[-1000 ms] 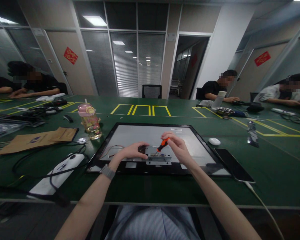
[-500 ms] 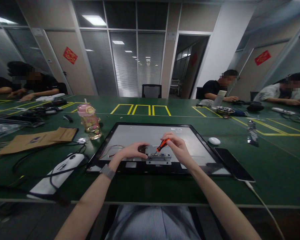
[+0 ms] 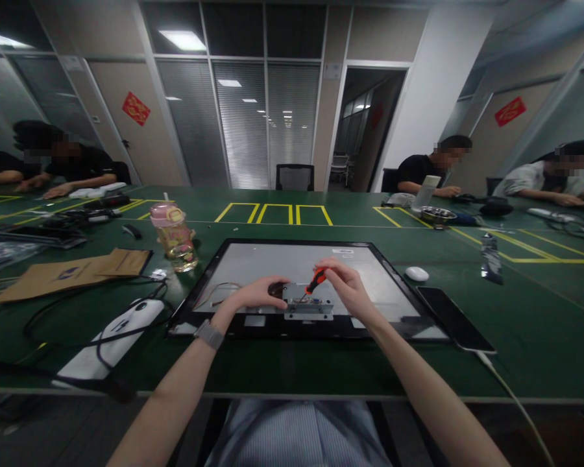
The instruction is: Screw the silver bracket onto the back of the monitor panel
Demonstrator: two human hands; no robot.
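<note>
My right hand [image 3: 345, 284] is closed around the handle of an orange and black screwdriver [image 3: 316, 279]. The screwdriver slants down to the left, its tip at a small metal bracket [image 3: 309, 311] with connectors along it. My left hand [image 3: 257, 294] grips the bracket's left end between thumb and fingers; a dark round piece [image 3: 275, 289] shows in the gap between them. Under both hands lies a flat display panel [image 3: 282, 259], grey-backed with a black frame. What exactly the screwdriver tip touches is too small to make out.
Left of the panel are a pink-lidded bottle [image 3: 172, 237], a brown paper envelope [image 3: 68, 272] and a white power strip [image 3: 111, 340] with black cables. To the right lie a white case [image 3: 417, 274] and a phone [image 3: 455, 318] on a cable. Several people sit across the green table [image 3: 282, 370].
The screwdriver handle has turned slightly and stands a little steeper in my right hand. My left hand and the bracket stay in place.
</note>
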